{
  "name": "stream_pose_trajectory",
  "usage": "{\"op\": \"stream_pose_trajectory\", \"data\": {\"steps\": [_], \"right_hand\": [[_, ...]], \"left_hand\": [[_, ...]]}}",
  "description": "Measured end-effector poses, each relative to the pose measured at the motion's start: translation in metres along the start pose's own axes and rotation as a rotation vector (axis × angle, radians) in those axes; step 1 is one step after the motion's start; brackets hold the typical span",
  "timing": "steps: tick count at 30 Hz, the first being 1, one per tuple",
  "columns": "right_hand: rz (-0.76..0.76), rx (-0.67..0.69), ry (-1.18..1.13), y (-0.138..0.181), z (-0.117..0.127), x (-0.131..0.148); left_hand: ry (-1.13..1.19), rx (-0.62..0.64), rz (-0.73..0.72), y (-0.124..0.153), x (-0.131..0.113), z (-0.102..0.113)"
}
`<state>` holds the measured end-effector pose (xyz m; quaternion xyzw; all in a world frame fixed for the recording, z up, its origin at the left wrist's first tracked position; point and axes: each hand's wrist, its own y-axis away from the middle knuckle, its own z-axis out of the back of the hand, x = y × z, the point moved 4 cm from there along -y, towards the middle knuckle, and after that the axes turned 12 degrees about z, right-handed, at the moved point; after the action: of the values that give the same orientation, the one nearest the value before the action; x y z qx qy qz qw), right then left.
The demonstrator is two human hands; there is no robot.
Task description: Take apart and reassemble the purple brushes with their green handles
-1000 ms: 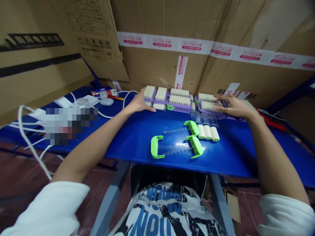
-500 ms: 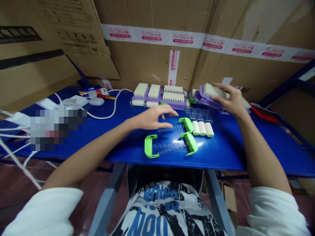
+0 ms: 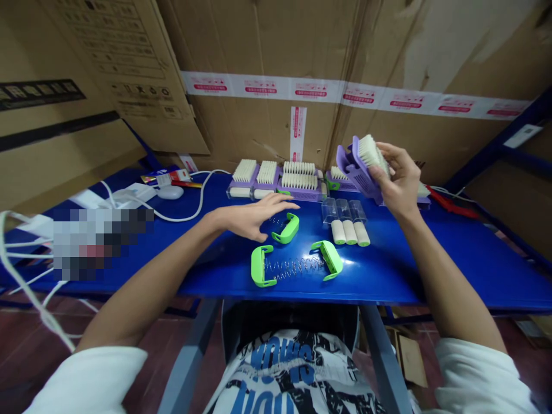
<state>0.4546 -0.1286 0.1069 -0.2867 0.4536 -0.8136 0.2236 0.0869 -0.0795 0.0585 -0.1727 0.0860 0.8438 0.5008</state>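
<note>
presumably for steadiness, the right hand (image 3: 400,183) is clamping a purple brush (image 3: 363,169), the left hand (image 3: 250,218) gaping beside a green bracket (image 3: 288,230)

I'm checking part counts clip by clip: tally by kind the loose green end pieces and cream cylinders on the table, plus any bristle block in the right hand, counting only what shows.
Green end pieces: 3
Cream cylinders: 3
Bristle block in the right hand: 1
Total: 7
</note>
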Motion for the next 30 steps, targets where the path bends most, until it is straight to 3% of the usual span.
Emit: {"op": "stream_pose_trajectory", "data": {"steps": [3, 5, 8, 10, 12, 16, 22, 30], "right_hand": [[0.041, -0.019, -0.063, 0.002, -0.009, 0.015], [0.055, -0.025, -0.059, 0.003, -0.013, 0.025], [0.064, -0.004, -0.022, 0.004, -0.017, 0.038], [0.081, 0.008, -0.030, 0.004, -0.020, 0.046], [0.097, 0.029, -0.057, 0.005, -0.023, 0.051], [0.105, 0.080, -0.121, 0.009, -0.033, 0.057], [0.135, 0.088, -0.221, 0.012, -0.040, 0.072], [0.168, 0.065, -0.183, 0.012, -0.036, 0.073]], "left_hand": [[0.070, 0.026, -0.076, -0.009, -0.018, -0.014], [0.098, -0.025, -0.072, -0.015, -0.021, -0.014], [0.205, -0.350, -0.025, -0.012, -0.010, 0.014], [0.392, -0.660, -0.035, 0.001, 0.006, 0.043], [0.620, -0.854, -0.107, 0.014, 0.024, 0.066], [0.857, -0.842, -0.146, 0.016, 0.042, 0.071], [0.831, -0.840, -0.069, 0.002, 0.024, 0.048], [0.851, -0.879, -0.164, 0.016, 0.029, 0.064]]}}
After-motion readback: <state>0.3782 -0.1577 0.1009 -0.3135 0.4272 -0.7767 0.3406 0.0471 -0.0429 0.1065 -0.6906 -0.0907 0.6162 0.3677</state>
